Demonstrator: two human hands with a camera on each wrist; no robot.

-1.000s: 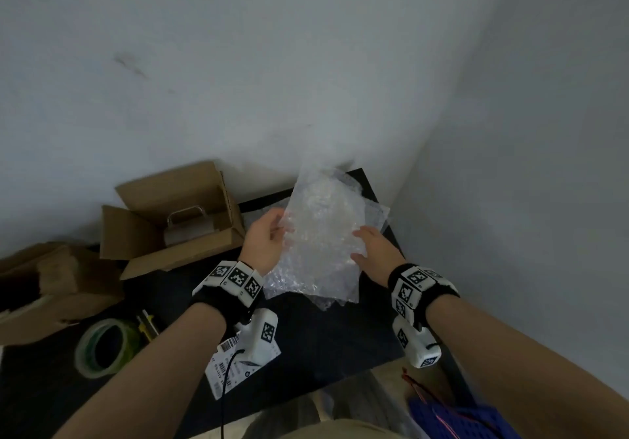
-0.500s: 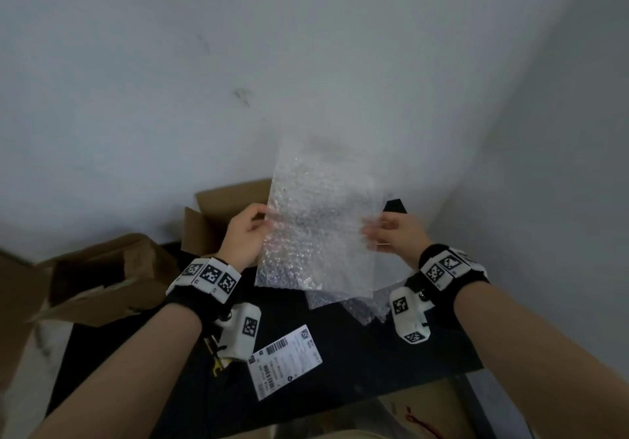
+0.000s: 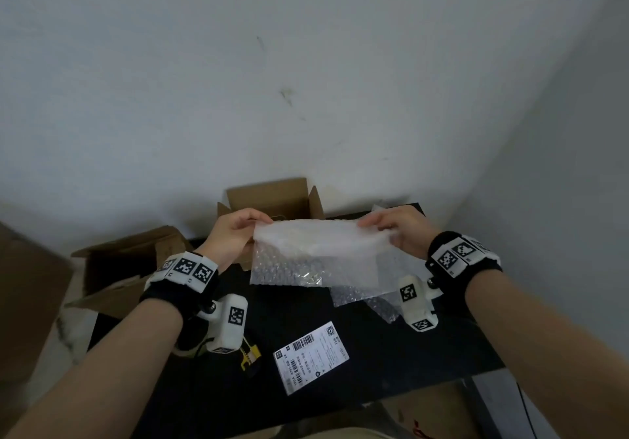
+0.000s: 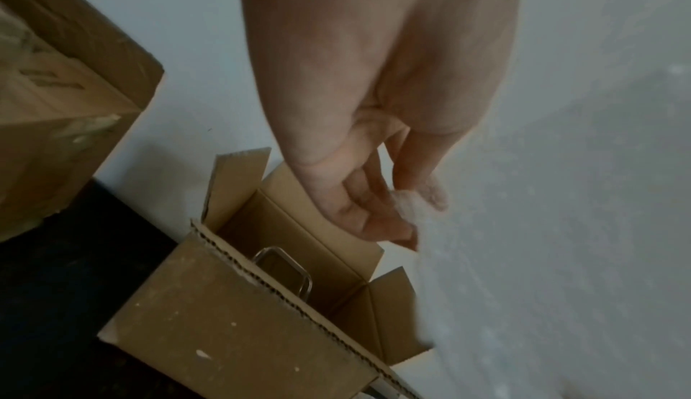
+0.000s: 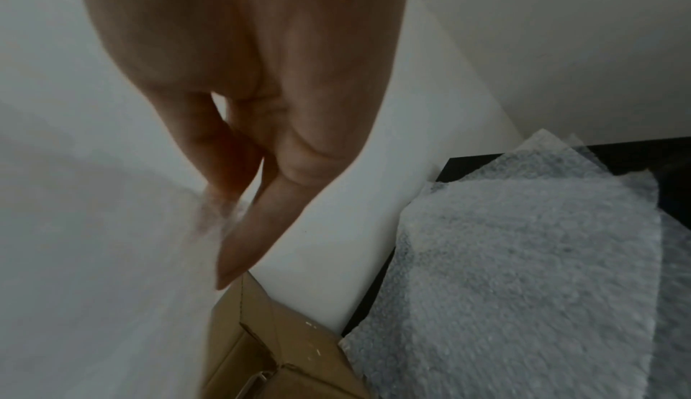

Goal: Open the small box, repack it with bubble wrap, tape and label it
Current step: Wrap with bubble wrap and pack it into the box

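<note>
the sheet of bubble wrap (image 3: 318, 251) that stood upright between the hands half a second ago is now tipped over and stretched nearly flat, its top edge folded forward toward the small box (image 3: 272, 200); that reads as the sheet being turned down for laying into the box, so the repacking step is under way while taping and labelling are still to come. the left hand (image 3: 235, 234) pinches the sheet's left corner, thumb on top and fingers (image 4: 368, 213) curled beneath, directly above the box's open mouth, where a metal handle (image 4: 284, 269) shows inside. the right hand (image 3: 398, 230) pinches the opposite corner, just right of the box, with the film caught between thumb and fingertips (image 5: 243, 245). the sheet spans the gap between both grips, its loose lower half hanging in front of the box. more wrap (image 5: 523, 272) lies on the black table (image 3: 391, 370) to the right of the box, and a shipping label (image 3: 311, 357) lies in front of it, nearer the person.
</note>
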